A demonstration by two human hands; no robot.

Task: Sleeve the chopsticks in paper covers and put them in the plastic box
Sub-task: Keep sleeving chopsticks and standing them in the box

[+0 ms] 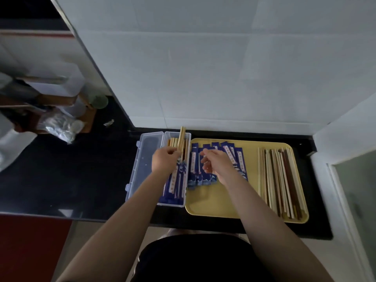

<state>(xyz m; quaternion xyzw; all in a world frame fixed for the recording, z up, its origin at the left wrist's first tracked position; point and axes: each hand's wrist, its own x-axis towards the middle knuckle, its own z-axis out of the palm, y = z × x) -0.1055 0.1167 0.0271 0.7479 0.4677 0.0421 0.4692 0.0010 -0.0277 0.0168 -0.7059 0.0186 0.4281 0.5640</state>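
The scene is dimly lit; the black counter (61, 176) is swallowed in shadow, a faint glare is caught at its front edge, and wide-angle edges are bent and blurred.

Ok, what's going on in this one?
A person is packing sleeved chopsticks into a clear plastic box on a dark counter. The left hand grips a sleeved pair over the box, which already holds several. The right hand hovers with loosely curled fingers above the blue paper covers on the yellow tray. Bare chopsticks wait on the tray's right side. The box's lid lies open to its left.
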